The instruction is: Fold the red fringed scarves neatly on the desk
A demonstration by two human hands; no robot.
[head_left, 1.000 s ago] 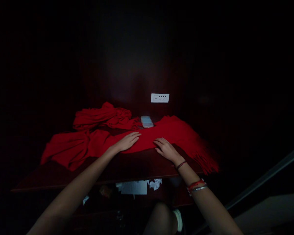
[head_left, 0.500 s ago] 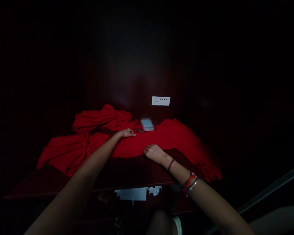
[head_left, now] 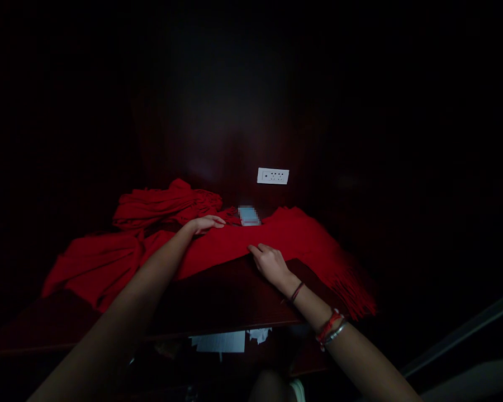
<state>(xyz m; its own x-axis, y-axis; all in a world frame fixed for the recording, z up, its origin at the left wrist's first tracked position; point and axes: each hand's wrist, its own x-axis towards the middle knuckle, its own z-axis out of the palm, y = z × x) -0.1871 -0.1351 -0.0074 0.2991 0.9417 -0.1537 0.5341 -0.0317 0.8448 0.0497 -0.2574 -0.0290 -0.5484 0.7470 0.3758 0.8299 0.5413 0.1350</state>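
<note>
A long red scarf with a fringed right end lies spread across a dark wooden table. My left hand rests flat on the scarf's far edge, fingers stretched out toward the right. My right hand lies at the scarf's near edge in the middle, fingers pointing left and touching the cloth; I cannot see whether they pinch it. A second bunched red scarf sits behind at the back left. The room is very dark.
A small pale flat object lies on the table just beyond the scarf. A white wall socket plate is on the dark wall behind. White papers lie under the table's front edge. A pale sloping edge runs at the lower right.
My left hand moved from the scarf's middle up to its far edge. My right hand slid left along the near edge, curled briefly, then stretched its fingers again. The near edge has shifted farther back.
</note>
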